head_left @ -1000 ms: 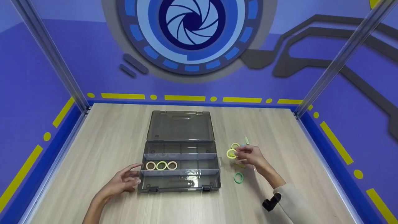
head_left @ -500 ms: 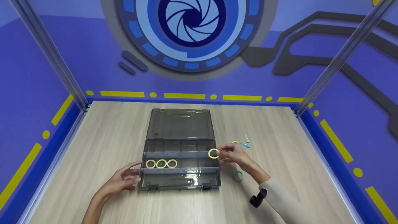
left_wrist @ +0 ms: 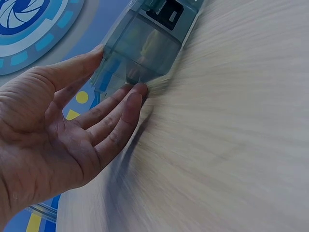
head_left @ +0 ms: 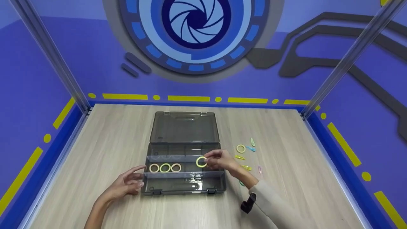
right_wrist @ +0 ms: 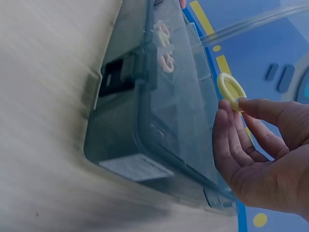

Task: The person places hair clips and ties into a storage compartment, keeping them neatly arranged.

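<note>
My right hand pinches a yellow hair tie between thumb and fingertips, over the right part of the box's middle row. In the right wrist view the hair tie stands upright above the rim. The smoky see-through storage box lies with its lid folded back. Three hair ties sit at the left of the middle row: a pinkish one, a yellow-green one and another pinkish one. My left hand rests its extended fingertips against the box's left side.
Right of the box lie a pale yellow hair tie, a blue hair clip, a green clip, yellow clips and a pink clip. My right forearm mostly covers a green hair tie.
My right hand has carried the yellow hair tie leftward from the loose pieces to above the box's middle row. The left hand has stayed at the box's side.
</note>
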`<state>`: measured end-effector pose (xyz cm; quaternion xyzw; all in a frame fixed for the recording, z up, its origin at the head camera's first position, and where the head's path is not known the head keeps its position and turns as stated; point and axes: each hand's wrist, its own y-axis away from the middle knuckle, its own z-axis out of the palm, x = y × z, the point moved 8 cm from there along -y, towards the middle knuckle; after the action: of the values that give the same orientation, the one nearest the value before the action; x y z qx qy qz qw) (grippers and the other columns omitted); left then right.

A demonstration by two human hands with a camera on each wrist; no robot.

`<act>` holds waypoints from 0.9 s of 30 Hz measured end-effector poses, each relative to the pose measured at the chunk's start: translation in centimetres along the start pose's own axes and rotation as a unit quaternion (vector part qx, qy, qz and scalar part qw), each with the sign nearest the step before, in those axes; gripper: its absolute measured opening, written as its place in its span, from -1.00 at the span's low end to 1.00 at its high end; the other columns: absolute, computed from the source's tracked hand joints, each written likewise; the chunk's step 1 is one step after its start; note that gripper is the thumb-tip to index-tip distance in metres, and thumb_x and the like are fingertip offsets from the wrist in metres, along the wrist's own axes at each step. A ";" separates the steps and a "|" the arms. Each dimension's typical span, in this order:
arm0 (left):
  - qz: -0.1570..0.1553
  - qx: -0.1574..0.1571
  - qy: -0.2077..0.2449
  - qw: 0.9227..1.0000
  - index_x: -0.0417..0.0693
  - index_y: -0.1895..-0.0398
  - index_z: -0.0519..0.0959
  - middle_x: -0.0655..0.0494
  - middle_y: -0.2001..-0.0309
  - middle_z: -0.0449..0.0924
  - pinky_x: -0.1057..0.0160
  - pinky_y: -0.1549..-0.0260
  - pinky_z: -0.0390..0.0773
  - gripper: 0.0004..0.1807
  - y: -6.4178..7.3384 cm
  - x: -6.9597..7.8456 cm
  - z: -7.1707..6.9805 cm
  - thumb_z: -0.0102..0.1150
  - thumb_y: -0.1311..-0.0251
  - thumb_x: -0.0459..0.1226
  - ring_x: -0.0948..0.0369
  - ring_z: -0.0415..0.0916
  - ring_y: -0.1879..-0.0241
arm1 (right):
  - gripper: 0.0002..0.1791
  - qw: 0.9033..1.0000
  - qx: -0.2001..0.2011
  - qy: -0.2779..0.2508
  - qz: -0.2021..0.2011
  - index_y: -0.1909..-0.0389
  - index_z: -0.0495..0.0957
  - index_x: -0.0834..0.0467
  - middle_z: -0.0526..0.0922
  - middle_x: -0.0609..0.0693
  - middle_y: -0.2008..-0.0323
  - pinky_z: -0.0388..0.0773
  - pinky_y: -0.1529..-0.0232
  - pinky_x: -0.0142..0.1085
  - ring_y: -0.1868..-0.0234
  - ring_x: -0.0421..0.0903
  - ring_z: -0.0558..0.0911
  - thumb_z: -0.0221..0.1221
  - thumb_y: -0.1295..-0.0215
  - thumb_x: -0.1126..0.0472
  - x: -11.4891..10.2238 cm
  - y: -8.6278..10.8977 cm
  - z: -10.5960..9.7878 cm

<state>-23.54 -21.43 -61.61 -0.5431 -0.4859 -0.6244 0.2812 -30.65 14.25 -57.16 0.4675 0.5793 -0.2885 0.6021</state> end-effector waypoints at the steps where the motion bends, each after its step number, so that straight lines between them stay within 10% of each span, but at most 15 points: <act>1: -0.002 0.001 0.002 1.000 -0.14 -0.59 0.11 -0.43 -0.34 0.34 0.10 0.15 0.70 -0.20 0.0 0.0 0.0 0.26 -0.38 -0.26 0.18 0.61 0.04 | -0.68 1.000 0.002 0.000 -0.001 -0.03 0.60 0.46 0.78 0.14 0.25 0.71 0.26 -0.35 0.34 -0.17 0.75 0.29 -0.32 0.36 0.0 -0.1 0.2; 15: -0.006 0.000 0.000 1.000 -0.13 -0.59 0.11 -0.47 -0.35 0.31 0.07 0.12 0.70 -0.20 0.1 -0.2 0.1 0.27 -0.38 -0.24 0.17 0.61 0.03 | -0.80 0.995 0.046 0.077 -0.054 0.19 0.65 0.54 0.76 0.37 0.34 0.63 0.43 -0.49 0.49 -0.28 0.66 0.32 -0.22 0.47 0.5 -1.7 3.3; 27: -0.008 0.003 0.002 1.000 -0.16 -0.59 0.09 -0.45 -0.34 0.33 0.09 0.13 0.68 -0.20 -0.1 -0.1 0.0 0.25 -0.38 -0.27 0.18 0.61 0.03 | -0.92 0.965 0.098 0.221 -0.104 0.33 0.74 0.39 0.79 0.23 0.44 0.49 0.53 -0.54 0.51 -0.19 0.68 0.37 -0.14 0.46 -0.4 -2.2 4.5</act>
<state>-23.59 -21.41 -61.75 -0.5370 -0.4916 -0.6261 0.2793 -30.70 9.26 -57.77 0.5136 0.7125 -0.2941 0.3769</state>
